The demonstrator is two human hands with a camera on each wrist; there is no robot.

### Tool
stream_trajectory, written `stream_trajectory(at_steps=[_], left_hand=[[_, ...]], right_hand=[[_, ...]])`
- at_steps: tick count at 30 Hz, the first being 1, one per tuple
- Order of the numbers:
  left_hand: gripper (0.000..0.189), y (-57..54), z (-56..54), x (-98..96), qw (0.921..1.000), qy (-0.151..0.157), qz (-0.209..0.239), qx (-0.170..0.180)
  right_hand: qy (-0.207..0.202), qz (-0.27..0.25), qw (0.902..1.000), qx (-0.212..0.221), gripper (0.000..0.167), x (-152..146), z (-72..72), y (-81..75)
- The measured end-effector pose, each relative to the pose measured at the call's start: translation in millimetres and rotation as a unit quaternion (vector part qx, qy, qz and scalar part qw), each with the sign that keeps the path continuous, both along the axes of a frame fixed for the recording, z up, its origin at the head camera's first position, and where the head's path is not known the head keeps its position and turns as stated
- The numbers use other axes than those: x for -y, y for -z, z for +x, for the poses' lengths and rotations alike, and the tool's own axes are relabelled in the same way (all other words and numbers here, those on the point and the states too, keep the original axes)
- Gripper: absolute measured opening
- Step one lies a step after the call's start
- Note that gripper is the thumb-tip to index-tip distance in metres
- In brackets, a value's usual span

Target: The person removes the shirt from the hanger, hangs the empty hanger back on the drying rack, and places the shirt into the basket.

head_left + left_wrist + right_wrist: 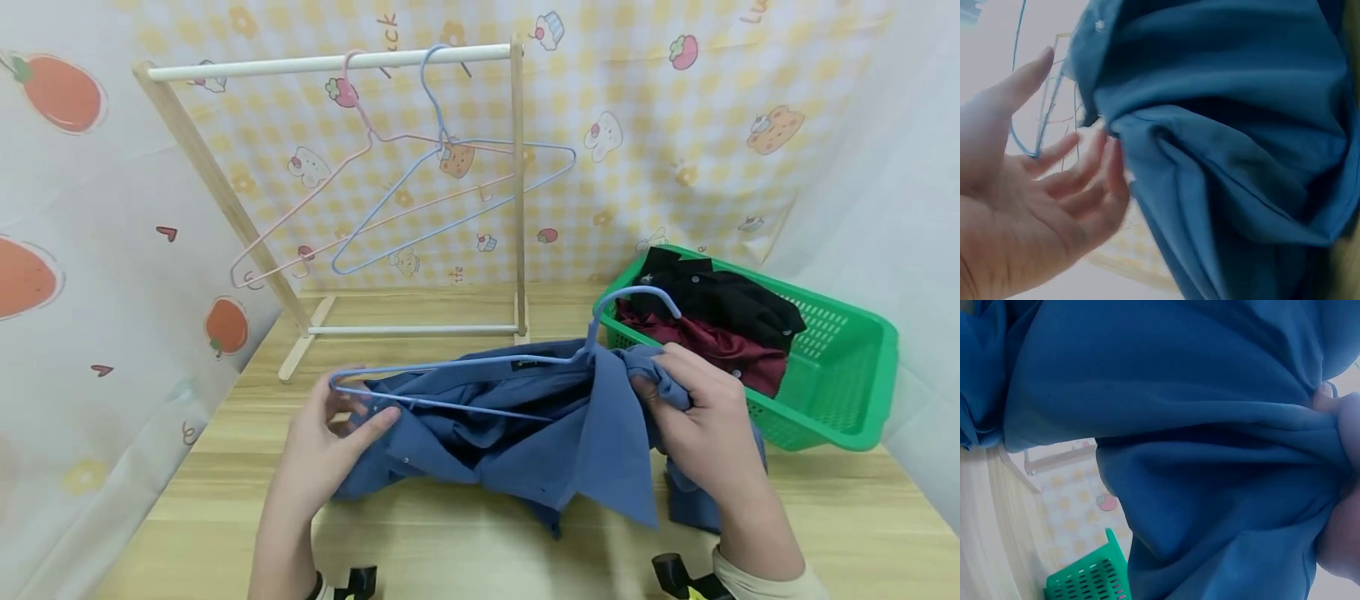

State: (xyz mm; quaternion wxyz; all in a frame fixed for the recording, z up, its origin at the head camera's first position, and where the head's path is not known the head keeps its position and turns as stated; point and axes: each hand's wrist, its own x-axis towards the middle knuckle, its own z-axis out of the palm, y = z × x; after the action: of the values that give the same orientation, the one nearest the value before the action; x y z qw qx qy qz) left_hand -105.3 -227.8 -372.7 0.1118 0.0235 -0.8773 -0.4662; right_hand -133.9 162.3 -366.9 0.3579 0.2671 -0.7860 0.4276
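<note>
A blue shirt is stretched between the two hands in front of the rack, over the tabletop, its bunched length running left to right; whether its lowest folds touch the wood cannot be told. Its neck faces upward, with a dark label on the far side, and a pointed collar flap hangs toward the person. A blue hanger lies along the same line, nearly level, its left end bare of cloth and its right arm hidden inside the shirt; the hook rises from the neck and curves to the right, tip turned down. The right hand has a firm grip on gathered shirt cloth just beside the hook. The left hand's grip is wide, thumb well apart from loosely bent fingers, with the hanger's bare end between them and the fingertips against the shirt's edge. Behind on the right stands a green basket, its long side slanting from far left to near right; a black garment and a dark red garment fill its left part, the black one farther back. A pink hanger and a light-blue hanger hang from the rack's rail.
</note>
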Motion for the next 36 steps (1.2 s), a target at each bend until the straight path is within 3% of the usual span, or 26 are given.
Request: stream_trajectory(at_steps=[2, 4, 9, 14, 17, 19, 21, 24, 27, 30, 34, 36], left_hand=[[0.07, 2.2, -0.7, 1.3, 0.998, 0.007, 0.011, 0.062], [0.071, 3.9, -2.8, 0.4, 0.9958, 0.007, 0.021, 0.089], [0.057, 3.7, -5.4, -5.0, 0.996, -0.018, 0.042, 0.078], [0.036, 3.2, -3.7, -3.5, 0.9968, -0.05, 0.001, 0.062], [0.036, 3.0, -3.2, -1.2, 0.9965, -0.04, -0.034, 0.065], [0.048, 2.8, -1.5, 0.6, 0.997, -0.02, -0.045, 0.06], [0.065, 2.6, 0.5, 1.2, 0.9985, 0.001, -0.047, 0.026], [0.077, 2.9, 2.6, -1.8, 0.9942, 0.026, -0.062, -0.084], [0.052, 2.2, 0.1, -7.7, 0.9675, 0.048, -0.101, -0.227], [0.022, 1.5, -4.3, -13.6, 0.9361, 0.052, -0.114, -0.329], [0.002, 1.7, -7.0, -18.0, 0.9119, 0.029, -0.103, -0.396], [0.014, 1.4, -7.1, -19.7, 0.9022, 0.017, -0.105, -0.418]], right_hand=[[0.003, -0.002, 1.0, 0.008, 0.031, 0, 0.1, 0.7], [0.001, -0.003, 0.9999, 0.014, 0.029, 1, 0.6, 0.8], [-0.001, -0.003, 0.9997, 0.023, 0.029, 3, 2.9, 0.1], [-0.002, -0.009, 0.999, 0.043, 0.029, 0, 5.6, -2.2], [-0.006, -0.017, 0.9987, 0.049, 0.03, -1, 5.7, -3.5], [-0.007, -0.019, 0.9985, 0.051, 0.028, 0, 5.8, -3.8], [-0.003, -0.014, 0.9983, 0.056, 0.024, 1, 5.4, -3.8], [0.01, -0.002, 0.9976, 0.068, 0.023, 4, 5.0, -4.7], [0.02, 0.014, 0.9968, 0.077, 0.036, 7, 5.4, -6.7], [-0.004, 0.038, 0.9963, 0.077, 0.054, 7, 6.5, -8.1], [-0.075, 0.118, 0.9835, 0.115, 0.061, 2, 8.7, -7.9], [-0.085, 0.164, 0.9727, 0.141, 0.056, 1, 10.2, -8.1]])
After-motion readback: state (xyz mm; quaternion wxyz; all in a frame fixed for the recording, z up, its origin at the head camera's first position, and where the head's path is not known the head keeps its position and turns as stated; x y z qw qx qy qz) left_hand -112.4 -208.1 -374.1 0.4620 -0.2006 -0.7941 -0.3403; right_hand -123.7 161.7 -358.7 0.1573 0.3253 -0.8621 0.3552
